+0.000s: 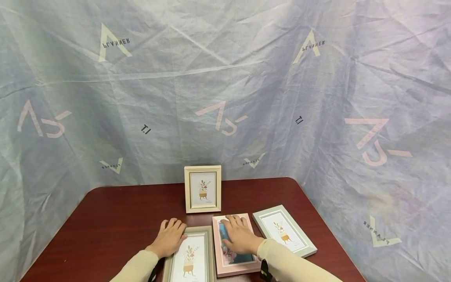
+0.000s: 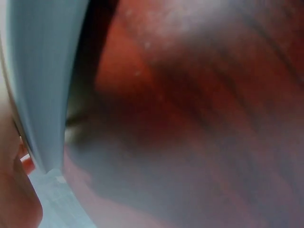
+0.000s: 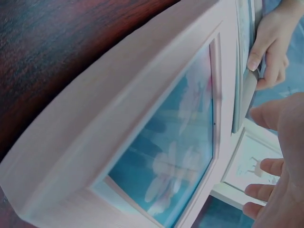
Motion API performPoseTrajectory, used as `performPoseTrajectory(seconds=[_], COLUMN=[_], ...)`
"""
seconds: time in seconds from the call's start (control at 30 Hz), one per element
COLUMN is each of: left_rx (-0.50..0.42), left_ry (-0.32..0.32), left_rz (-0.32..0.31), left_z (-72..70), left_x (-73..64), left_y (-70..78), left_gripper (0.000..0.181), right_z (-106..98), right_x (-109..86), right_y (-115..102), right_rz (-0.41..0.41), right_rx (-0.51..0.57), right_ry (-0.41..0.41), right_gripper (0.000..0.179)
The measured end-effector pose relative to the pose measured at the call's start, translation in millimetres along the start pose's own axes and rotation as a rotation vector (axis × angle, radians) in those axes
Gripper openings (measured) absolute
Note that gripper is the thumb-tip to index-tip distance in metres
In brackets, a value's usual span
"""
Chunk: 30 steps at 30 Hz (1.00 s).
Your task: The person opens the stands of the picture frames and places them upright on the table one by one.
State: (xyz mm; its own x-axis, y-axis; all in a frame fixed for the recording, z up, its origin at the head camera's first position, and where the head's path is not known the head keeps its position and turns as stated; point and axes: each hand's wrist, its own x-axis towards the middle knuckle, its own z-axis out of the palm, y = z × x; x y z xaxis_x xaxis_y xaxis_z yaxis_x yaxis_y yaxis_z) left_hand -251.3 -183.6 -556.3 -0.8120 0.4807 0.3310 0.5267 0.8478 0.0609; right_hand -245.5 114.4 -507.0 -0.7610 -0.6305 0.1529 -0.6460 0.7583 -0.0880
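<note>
My left hand (image 1: 169, 237) grips the upper left corner of a taupe picture frame (image 1: 210, 256), which shows a drawing of a plant in a pot. In the right wrist view, the thumb of that left hand (image 3: 271, 45) lies on the frame's front while the fingers curl behind it. Over a pink picture frame (image 1: 236, 270) with a blue flower picture, my right hand (image 1: 239, 235) spreads its fingers toward the top edge. From the right wrist view, those fingers look loosely extended above the pink frame, not wrapped round it.
Behind these, a cream picture frame (image 1: 203, 209) stands upright on the dark red table (image 1: 116, 219). A pale green picture frame (image 1: 303, 237) sits at an angle to the right. Grey printed cloth (image 1: 218, 78) hangs around the table's back and sides.
</note>
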Motion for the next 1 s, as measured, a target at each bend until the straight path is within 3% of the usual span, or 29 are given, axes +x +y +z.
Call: performPoseTrajectory(seconds=[0.27,0.5,0.7,1.0], left_rx=[0.006,-0.046,-0.041,-0.005], left_ry=[0.019,0.004,0.074,0.166], left_rz=[-0.005,-0.069,-0.116,-0.097], left_z=[-11.9,-27.7,-38.2,-51.0], left_x=[2.1,5.4,11.9,21.0], left_y=[-3.1,0.5,5.3,10.2], left_gripper=[0.02,0.026,0.02,0.01], right_z=[-3.3,-11.0,-19.9,-22.4], right_x=[1.1,-0.2,-0.9,-1.8], right_y=[7.0,12.1,13.8,17.5], right_rz=[0.021,0.018,0.033,0.024], right_rx=[-0.001,0.025,0.035,0.023], right_ry=[0.008,0.054,0.079,0.114], right_gripper=[0.059,0.059,0.059,0.058])
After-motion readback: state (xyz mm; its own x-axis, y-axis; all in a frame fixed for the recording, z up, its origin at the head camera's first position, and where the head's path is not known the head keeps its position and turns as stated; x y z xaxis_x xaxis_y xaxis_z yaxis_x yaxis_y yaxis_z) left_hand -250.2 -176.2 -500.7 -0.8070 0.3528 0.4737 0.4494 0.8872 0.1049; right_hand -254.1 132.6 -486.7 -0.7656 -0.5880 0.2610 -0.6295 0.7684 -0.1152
